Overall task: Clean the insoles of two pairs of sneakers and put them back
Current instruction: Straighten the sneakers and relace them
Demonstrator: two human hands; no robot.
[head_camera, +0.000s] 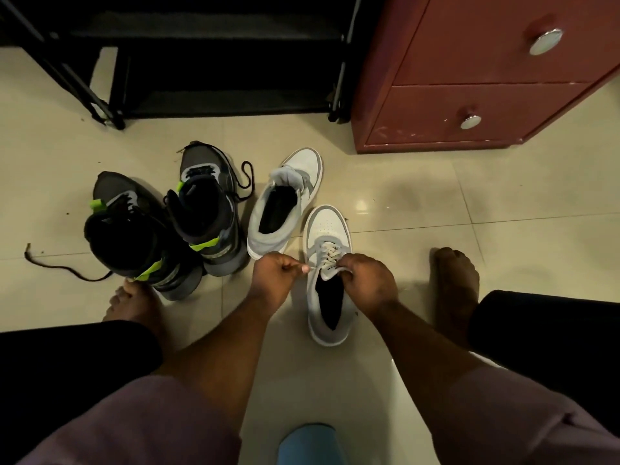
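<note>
Two pairs of sneakers stand on the tiled floor. The near white-and-grey sneaker (330, 229) sits between my hands, a dark insole visible inside it. My left hand (276, 275) pinches one end of its white lace (327, 256) and pulls it sideways. My right hand (364, 280) grips the tongue and the lace at the shoe's opening. The other white sneaker (288, 203) stands just behind, tongue pulled up, dark insole showing. To the left stand the two dark grey sneakers with neon-green tabs, one at the front (134, 236) and one behind (208, 209), their black laces loose.
A black shoe rack (208, 62) stands at the back and a red-brown drawer cabinet (486, 95) at the back right. My bare feet rest at either side, the left foot (129, 303) touching the front dark sneaker. A blue object (307, 444) lies at the bottom edge.
</note>
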